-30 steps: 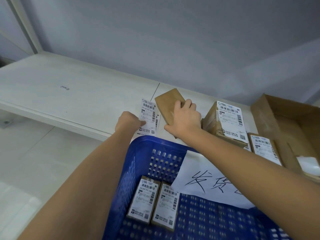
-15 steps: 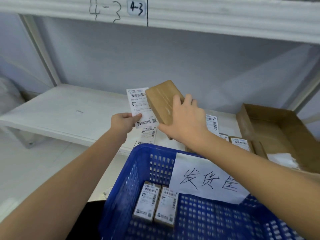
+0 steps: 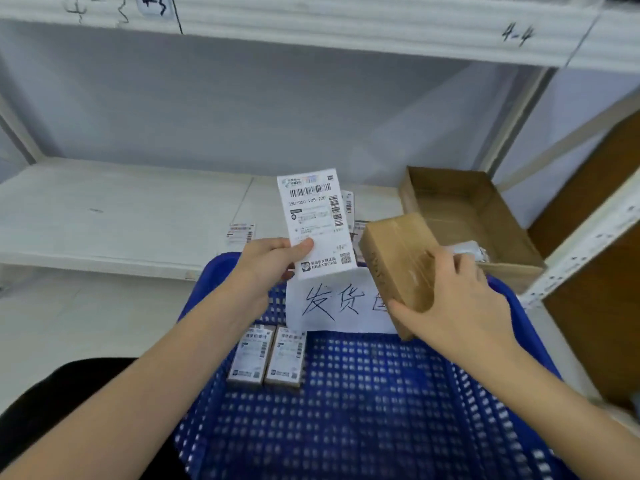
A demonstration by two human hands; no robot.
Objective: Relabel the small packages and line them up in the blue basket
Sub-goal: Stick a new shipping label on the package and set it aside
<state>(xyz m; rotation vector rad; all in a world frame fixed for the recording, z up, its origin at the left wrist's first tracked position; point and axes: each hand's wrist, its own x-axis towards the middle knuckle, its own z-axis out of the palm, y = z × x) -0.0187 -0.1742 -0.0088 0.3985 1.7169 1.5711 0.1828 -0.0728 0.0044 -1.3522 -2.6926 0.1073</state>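
Left hand (image 3: 268, 261) pinches a shipping label (image 3: 317, 223) upright, thumb on its face, above the far rim of the blue basket (image 3: 363, 410). Right hand (image 3: 460, 303) grips a plain brown package (image 3: 398, 261) (fingers curled over its top) just right of the label, also over that rim. Two labelled packages (image 3: 268, 356) lie side by side inside the basket.

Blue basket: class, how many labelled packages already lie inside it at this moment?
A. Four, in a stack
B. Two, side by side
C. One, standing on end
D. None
B: two labelled packages lie flat, side by side, on the floor of the blue basket, while the right hand holds an unlabelled brown package above it and the left hand pinches a loose label.
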